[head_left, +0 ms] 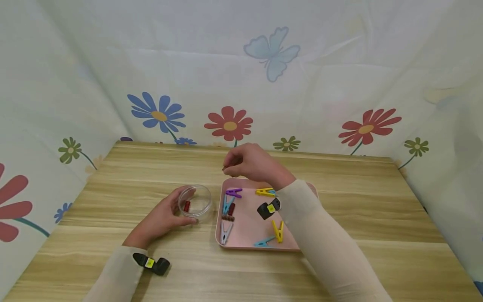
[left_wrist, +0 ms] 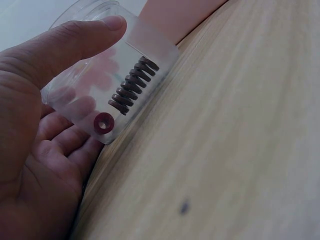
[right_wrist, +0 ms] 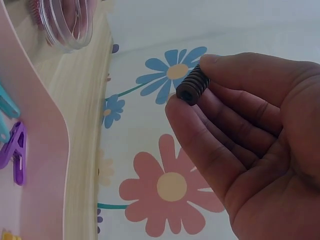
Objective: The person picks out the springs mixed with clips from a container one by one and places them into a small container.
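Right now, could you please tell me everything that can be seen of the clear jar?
The clear jar is round and see-through, seemingly of plastic, with a ringed rim and no lid showing. It stands upright on the wood-grained table, left of the pink tray and apart from it. The left hand holds it, thumb on one side and fingers on the other. Inside are a brown spring and a red spring, the red one seen end-on from the left wrist.

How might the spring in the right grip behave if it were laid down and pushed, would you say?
The spring would probably roll, given its round, cylindrical shape. Its thick, close coils suggest stiffness rather than floppiness.
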Demonstrator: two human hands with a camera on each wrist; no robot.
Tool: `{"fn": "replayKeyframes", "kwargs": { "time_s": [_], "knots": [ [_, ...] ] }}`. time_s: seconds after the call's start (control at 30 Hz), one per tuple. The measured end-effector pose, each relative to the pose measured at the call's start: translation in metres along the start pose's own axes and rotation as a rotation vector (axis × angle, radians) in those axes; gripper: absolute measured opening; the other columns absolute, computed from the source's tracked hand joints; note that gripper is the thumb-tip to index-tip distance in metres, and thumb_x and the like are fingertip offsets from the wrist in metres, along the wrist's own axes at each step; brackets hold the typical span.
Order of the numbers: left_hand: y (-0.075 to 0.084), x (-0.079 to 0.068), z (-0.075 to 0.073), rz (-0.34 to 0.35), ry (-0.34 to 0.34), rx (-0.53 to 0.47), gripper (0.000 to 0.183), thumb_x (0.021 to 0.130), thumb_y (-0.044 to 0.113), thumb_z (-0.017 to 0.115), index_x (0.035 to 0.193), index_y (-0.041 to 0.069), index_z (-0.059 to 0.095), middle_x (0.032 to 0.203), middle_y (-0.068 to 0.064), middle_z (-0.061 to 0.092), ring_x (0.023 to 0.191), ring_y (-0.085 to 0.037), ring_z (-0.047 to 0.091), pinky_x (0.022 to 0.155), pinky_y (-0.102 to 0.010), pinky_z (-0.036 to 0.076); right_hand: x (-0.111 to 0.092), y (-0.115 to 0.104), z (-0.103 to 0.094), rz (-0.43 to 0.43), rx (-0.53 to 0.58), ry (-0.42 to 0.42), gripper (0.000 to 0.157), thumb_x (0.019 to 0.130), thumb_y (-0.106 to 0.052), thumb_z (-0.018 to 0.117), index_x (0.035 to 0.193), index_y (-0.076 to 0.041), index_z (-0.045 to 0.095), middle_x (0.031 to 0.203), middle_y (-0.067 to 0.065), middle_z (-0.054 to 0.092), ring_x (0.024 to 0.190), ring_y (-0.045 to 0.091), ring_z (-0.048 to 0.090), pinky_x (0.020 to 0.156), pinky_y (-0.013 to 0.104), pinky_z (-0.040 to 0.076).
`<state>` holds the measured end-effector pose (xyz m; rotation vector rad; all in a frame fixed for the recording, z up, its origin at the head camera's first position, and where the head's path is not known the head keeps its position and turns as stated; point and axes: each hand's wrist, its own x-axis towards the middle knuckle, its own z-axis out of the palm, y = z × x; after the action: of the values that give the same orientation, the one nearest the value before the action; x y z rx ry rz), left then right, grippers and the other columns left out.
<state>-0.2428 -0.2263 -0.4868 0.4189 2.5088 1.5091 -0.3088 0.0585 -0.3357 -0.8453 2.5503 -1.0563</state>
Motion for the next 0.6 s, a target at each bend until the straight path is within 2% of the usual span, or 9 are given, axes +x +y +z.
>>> {"fn": "replayKeyframes", "kwargs": {
  "time_s": [0.37, 0.6],
  "knots": [
    [-0.003, 0.001, 0.0, 0.007, 0.002, -0.009, 0.088, 0.071, 0.039, 0.085, 0.143, 0.032, 0.036, 0.151, -0.003, 0.044, 0.139, -0.025, 0.042, 0.116, -0.05, 0.028, 0.005, 0.0, 0.015, -0.029, 0.001, -0.016, 0.01, 0.088, -0.024, 0.072, 0.095, -0.019, 0.069, 0.091, -0.008, 0.07, 0.082, 0.009, 0.065, 0.076, 0.024, 0.056],
    [-0.004, 0.001, 0.0, 0.031, 0.001, -0.008, 0.089, 0.071, 0.039, 0.085, 0.145, 0.028, 0.035, 0.151, -0.006, 0.044, 0.138, -0.028, 0.043, 0.113, -0.052, 0.032, 0.008, -0.002, 0.024, -0.063, 0.035, -0.027, 0.007, 0.088, -0.022, 0.072, 0.094, -0.019, 0.07, 0.091, -0.008, 0.071, 0.083, 0.008, 0.065, 0.076, 0.024, 0.055]
  ]
}}
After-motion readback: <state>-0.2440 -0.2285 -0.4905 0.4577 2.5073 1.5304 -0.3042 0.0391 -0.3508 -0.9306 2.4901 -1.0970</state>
